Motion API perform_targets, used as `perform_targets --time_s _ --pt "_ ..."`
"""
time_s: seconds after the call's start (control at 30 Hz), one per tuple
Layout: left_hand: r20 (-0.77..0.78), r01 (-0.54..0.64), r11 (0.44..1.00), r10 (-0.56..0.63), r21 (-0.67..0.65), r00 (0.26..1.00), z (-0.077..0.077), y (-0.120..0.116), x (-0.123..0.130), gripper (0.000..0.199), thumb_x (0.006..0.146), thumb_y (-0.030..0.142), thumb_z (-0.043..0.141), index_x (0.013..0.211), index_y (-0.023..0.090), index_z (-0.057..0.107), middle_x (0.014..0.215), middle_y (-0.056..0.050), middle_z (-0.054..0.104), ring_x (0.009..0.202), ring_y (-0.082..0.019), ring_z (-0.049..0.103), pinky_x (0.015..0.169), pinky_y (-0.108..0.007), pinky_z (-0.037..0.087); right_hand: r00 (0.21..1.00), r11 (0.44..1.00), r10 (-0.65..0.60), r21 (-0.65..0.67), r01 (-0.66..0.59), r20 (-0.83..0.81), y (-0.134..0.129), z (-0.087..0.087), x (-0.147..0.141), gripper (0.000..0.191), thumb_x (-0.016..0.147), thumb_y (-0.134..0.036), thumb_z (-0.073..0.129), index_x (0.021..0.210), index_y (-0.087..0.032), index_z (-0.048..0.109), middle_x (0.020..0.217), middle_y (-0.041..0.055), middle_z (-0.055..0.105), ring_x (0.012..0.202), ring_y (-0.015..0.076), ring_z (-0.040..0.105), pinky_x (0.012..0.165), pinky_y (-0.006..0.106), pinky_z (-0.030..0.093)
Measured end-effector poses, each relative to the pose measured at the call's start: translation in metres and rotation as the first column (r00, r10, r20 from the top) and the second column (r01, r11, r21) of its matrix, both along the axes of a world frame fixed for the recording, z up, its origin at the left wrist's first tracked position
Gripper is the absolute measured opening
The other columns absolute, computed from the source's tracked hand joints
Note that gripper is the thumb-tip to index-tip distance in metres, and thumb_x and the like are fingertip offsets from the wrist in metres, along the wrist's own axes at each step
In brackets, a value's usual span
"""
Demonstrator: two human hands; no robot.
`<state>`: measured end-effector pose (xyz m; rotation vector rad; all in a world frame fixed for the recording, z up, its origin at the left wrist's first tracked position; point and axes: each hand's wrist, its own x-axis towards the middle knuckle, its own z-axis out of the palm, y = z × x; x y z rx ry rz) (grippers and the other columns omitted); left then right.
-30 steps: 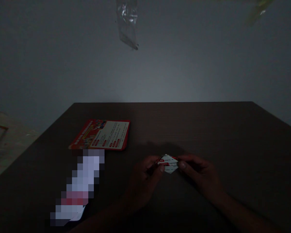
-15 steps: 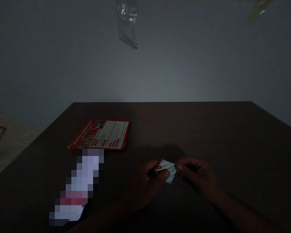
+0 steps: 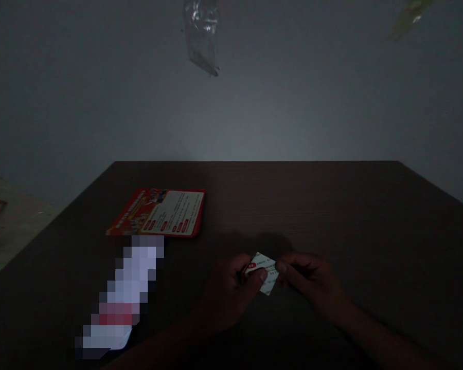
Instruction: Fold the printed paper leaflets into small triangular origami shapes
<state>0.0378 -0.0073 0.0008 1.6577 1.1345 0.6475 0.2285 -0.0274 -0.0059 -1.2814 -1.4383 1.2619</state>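
Head view shows our small printed paper (image 3: pixel 270 281) at the frame's lower centre, showing more of its face than a second ago, our left hand (image 3: pixel 236 289) clamped on it, thumb across the front, our right hand (image 3: pixel 315 280) pinching its right corner, so the left seems to bear the main hold
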Motion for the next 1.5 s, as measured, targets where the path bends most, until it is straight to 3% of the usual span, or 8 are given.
perform_targets --time_s 0.13,0.3,0.57,0.73,0.97,1.3,1.5 --pt "0.005 -0.001 0.998 0.001 -0.058 1.0 0.0009 0.0002 0.0017 0.027 0.085 0.038 0.051 0.071 0.015 0.058 0.061 0.002 0.054 0.056 -0.011 0.051 0.05 -0.021 0.034 0.993 0.994 -0.017 0.112 0.004 0.114 -0.0005 0.0001 -0.0001 0.029 0.085 -0.037 0.055 0.067 -0.016 0.065 0.056 0.0006 0.059 0.051 0.0107 0.052 0.049 0.022 0.04" --pt "0.01 0.009 0.997 -0.008 -0.078 1.0 -0.002 -0.0002 0.001 0.028 0.085 0.039 0.051 0.072 0.015 0.058 0.062 0.001 0.056 0.055 -0.012 0.053 0.049 -0.021 0.035 0.973 0.957 -0.018 0.286 -0.05 0.231 0.0005 0.0012 -0.001 0.021 0.085 -0.027 0.056 0.07 -0.016 0.066 0.063 0.0027 0.064 0.057 0.0119 0.057 0.056 0.023 0.044" --pt "0.056 0.014 0.986 -0.005 -0.167 0.998 0.0039 0.0009 0.0018 0.028 0.081 0.039 0.055 0.067 0.015 0.056 0.056 0.002 0.053 0.051 -0.011 0.05 0.048 -0.02 0.035 0.985 0.98 0.051 0.182 -0.081 0.163 -0.0007 -0.0005 0.0017 0.028 0.086 -0.033 0.053 0.067 -0.015 0.063 0.057 0.0 0.058 0.052 0.0102 0.051 0.05 0.021 0.04" --pt "0.156 0.068 0.974 -0.034 -0.217 0.987 0.0017 0.0016 0.0011 0.023 0.081 0.037 0.055 0.076 0.014 0.056 0.065 0.0 0.056 0.058 -0.012 0.053 0.051 -0.021 0.037 0.993 0.99 0.061 0.121 -0.074 0.103 -0.0002 0.0014 0.0005 0.029 0.085 -0.033 0.055 0.063 -0.016 0.061 0.054 -0.0004 0.057 0.05 0.0098 0.05 0.048 0.021 0.038" --pt "0.281 0.116 0.961 -0.043 -0.249 0.959 -0.0023 -0.0006 0.001 0.02 0.08 0.035 0.059 0.079 0.015 0.054 0.067 0.002 0.055 0.059 -0.011 0.052 0.054 -0.021 0.04 0.989 0.987 0.078 0.132 -0.095 0.123 -0.0034 0.0021 0.0006 0.029 0.086 -0.034 0.054 0.063 -0.016 0.06 0.054 -0.0012 0.053 0.05 0.0098 0.046 0.048 0.022 0.036" --pt "0.263 0.149 0.957 -0.081 -0.249 0.961 0.0003 0.0005 -0.0002 0.019 0.083 0.033 0.055 0.087 0.015 0.057 0.064 0.004 0.051 0.058 -0.01 0.047 0.053 -0.02 0.037 0.965 0.98 0.15 0.096 -0.174 0.213 0.0004 0.0036 -0.0051 0.024 0.087 -0.035 0.051 0.073 -0.016 0.058 0.062 -0.0022 0.048 0.058 0.0104 0.044 0.052 0.022 0.035" --pt "0.327 0.145 0.953 -0.051 -0.267 0.944 -0.0034 -0.001 0.0004 0.022 0.083 0.037 0.057 0.084 0.015 0.055 0.067 0.004 0.05 0.06 -0.009 0.048 0.054 -0.019 0.036 0.966 0.973 0.168 0.122 -0.195 0.199 -0.0007 0.0062 -0.0051 0.032 0.089 -0.035 0.049 0.065 -0.016 0.056 0.056 -0.0039 0.043 0.052 0.0089 0.038 0.049 0.022 0.031"
